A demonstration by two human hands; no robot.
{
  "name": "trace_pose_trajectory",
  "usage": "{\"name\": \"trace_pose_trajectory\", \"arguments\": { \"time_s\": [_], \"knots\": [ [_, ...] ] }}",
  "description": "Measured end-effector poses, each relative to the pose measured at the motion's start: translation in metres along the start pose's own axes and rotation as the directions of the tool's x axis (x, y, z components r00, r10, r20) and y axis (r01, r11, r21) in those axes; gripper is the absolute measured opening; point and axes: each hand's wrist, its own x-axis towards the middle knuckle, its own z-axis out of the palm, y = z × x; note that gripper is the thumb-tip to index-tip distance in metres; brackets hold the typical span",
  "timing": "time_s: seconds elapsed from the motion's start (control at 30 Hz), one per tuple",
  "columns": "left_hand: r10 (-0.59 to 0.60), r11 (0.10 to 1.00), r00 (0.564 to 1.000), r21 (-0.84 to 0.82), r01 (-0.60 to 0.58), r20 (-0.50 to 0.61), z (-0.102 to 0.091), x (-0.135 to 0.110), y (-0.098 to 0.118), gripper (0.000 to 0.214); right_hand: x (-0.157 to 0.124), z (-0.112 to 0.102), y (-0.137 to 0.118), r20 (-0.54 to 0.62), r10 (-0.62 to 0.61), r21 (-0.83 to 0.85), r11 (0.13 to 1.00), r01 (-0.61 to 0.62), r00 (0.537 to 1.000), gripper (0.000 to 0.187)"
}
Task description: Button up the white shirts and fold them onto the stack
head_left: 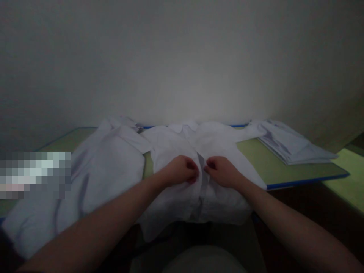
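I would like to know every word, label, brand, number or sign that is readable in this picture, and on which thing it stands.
None: no readable text shows on the spread white shirt, the white garment at left, the folded white cloth at right, the green table or the wall.
The pixelated patch at the left edge cannot be read.

The white collared shirt (216,144) was laid front up on the table (251,157), its collar (192,125) set near the far edge, its front parted and its hem (224,219) draped over the near edge.
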Motion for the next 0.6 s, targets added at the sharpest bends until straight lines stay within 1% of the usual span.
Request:
{"name": "trace_pose_trajectory", "arguments": {
  "time_s": [0.1,0.17,0.27,0.37,0.47,0.6],
  "knots": [
    [-0.009,1.000,1.000,-0.001,0.009,0.008,0.007,0.004,-0.003,0.009,-0.004,0.004,-0.002,-0.077,0.010,0.072,0.997,-0.004,0.997,0.026],
    [-0.004,1.000,1.000,0.027,0.003,0.006,0.010,0.005,-0.004,0.010,-0.007,0.009,-0.003,-0.104,0.003,0.090,0.996,0.006,0.995,0.026],
    [0.013,0.997,1.000,0.074,-0.011,-0.021,0.011,0.005,-0.008,0.014,-0.011,0.020,-0.003,-0.093,-0.034,0.085,0.995,0.042,0.995,0.023],
    [0.005,0.997,0.998,0.080,-0.001,-0.056,0.012,0.007,-0.013,0.015,-0.014,0.028,-0.001,-0.094,-0.080,0.052,0.995,0.085,0.992,0.020],
    [-0.007,0.999,0.997,0.048,0.011,-0.078,0.013,0.008,-0.016,0.016,-0.017,0.033,0.000,-0.113,-0.113,0.012,0.993,0.115,0.987,0.019],
    [-0.043,0.999,0.996,-0.019,0.042,-0.076,0.015,0.007,-0.017,0.015,-0.020,0.034,0.000,-0.114,-0.174,-0.006,0.985,0.175,0.978,0.019]
  ]
}}
